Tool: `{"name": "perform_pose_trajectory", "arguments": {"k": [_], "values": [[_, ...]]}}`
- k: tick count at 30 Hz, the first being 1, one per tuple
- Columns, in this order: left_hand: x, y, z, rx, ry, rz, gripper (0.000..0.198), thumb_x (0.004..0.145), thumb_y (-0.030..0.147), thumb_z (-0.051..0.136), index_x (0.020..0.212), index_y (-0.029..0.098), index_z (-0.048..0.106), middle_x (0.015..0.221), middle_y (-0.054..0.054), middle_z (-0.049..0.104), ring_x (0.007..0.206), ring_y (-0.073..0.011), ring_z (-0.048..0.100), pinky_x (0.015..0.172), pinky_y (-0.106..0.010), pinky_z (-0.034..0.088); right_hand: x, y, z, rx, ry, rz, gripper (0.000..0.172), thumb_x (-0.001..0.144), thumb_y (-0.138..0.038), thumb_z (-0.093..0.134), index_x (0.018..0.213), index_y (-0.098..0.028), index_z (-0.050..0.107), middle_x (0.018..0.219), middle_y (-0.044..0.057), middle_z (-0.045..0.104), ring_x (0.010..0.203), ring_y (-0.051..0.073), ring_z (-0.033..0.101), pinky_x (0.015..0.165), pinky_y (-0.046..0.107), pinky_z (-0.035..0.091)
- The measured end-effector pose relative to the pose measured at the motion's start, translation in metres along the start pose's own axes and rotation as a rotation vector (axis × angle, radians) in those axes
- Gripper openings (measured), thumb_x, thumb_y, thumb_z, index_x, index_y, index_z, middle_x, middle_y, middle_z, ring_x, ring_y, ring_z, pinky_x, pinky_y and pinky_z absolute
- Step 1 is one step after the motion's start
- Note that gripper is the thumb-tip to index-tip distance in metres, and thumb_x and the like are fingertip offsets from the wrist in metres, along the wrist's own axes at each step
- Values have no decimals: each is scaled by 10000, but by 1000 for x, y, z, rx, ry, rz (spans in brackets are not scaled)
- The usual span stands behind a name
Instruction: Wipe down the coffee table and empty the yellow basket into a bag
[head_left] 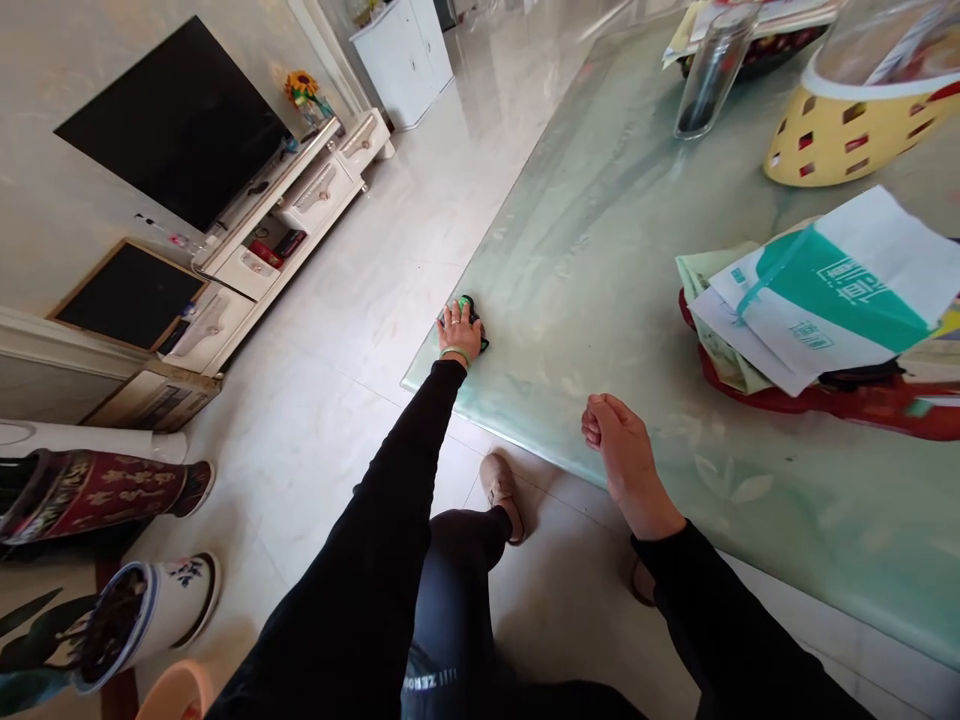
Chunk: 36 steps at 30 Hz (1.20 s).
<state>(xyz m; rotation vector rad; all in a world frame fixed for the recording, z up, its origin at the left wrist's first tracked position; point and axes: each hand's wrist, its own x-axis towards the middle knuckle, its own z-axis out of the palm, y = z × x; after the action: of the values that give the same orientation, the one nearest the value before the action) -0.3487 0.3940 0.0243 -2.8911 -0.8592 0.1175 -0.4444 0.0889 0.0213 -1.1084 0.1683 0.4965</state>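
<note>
light: soft, fairly bright, brightest on far floor [360, 290] | glare: pale sheen, floor and bench [555, 280] | shadow: diffuse, beneath bench edge; sleeves [401, 465] near-black | blur: tray [787, 400] smeared rightward | distortion: wide-angle stretch toward edges

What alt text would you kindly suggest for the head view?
A person's left hand is spread over a small black-and-green object near the corner of a pale green table; the right hand is loosely curled, left of a red tray of papers.
</note>
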Motion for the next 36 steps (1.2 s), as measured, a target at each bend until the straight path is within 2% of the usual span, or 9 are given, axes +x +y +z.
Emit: {"name": "perform_pose_trajectory", "arguments": {"k": [3,6,13,16,19,26,29,32,36], "values": [[22,5,-7,-6,4,-40,672,1084,408,308,1709,164,284,1815,-71,175,1688,-282,114,1371,-509,113,3,0,0,6,3,-7,574,801,-616,756,633,-233,363,610,-61,354,559,81,308,512,246,287],[9,10,-11,-11,-16,-24,675,1079,396,333,1703,141,293,1808,-90,192,1686,-281,134,1371,-487,129,3,-3,1,13,2,-19,573,806,-621,748,635,-236,359,613,-60,360,561,84,321,515,249,304],[-125,26,11,-97,-118,392,691,1044,351,434,1689,127,326,1798,-118,216,1682,-284,152,1376,-467,134,0,-9,7,10,-3,-18,534,815,-599,718,634,-241,364,587,-64,357,523,80,314,469,240,278],[-155,30,16,-108,-149,490,691,1055,384,410,1698,153,306,1804,-98,200,1686,-278,125,1378,-476,122,-1,-8,7,6,2,-10,522,813,-578,718,637,-241,361,580,-67,353,519,76,314,467,234,282],[-140,40,15,-96,-137,504,684,1058,377,387,1700,154,307,1807,-83,196,1690,-275,102,1383,-472,101,1,-5,3,4,3,-9,510,818,-566,720,644,-239,370,582,-67,354,517,75,318,466,232,280],[-17,94,10,-113,-62,339,683,1059,326,364,1708,130,280,1815,-74,182,1690,-290,105,1386,-478,73,9,-8,-3,40,48,3,487,825,-523,713,634,-235,370,598,-56,345,531,81,316,477,238,279],[20,109,4,-115,-51,302,681,1068,331,360,1714,142,260,1817,-74,174,1690,-291,98,1380,-492,78,11,-10,-5,51,60,-11,468,824,-508,707,631,-230,384,604,-55,348,542,81,316,497,238,298],[25,111,-3,-105,-57,295,682,1066,334,362,1711,136,268,1816,-83,174,1690,-289,102,1381,-481,81,12,-12,-5,59,70,-15,460,819,-507,700,635,-231,381,607,-56,347,547,83,313,503,239,304],[-30,99,0,-92,-110,378,696,1044,319,398,1695,94,300,1806,-123,190,1686,-298,128,1382,-465,103,13,-14,-3,79,78,-29,456,799,-514,696,637,-236,372,603,-62,353,541,80,314,492,232,291]]}}
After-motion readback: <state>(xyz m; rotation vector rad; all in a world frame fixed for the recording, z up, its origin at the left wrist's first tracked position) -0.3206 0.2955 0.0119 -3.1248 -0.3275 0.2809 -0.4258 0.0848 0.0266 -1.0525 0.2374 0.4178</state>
